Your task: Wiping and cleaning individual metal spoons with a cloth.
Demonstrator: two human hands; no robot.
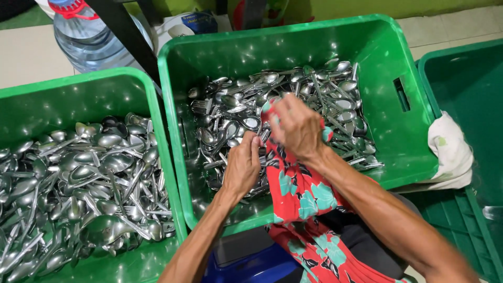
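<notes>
Your left hand [242,165] and right hand [296,126] both close on the red floral cloth [298,194], bunched over the steel spoon heap [314,94] in the middle green plastic crate [272,47]; the spoon-filled left crate [31,99] sits beside.

A pale tiled floor [31,52] shows at the upper left and again at the upper right, meeting a yellow-green wall [367,6] along the top edge. A large clear water bottle [89,36] with a red cap stands on the floor beside a dark slanted post [126,36]. A white cloth [450,152] hangs at the right. The light is even and soft, with faint shadows.
</notes>
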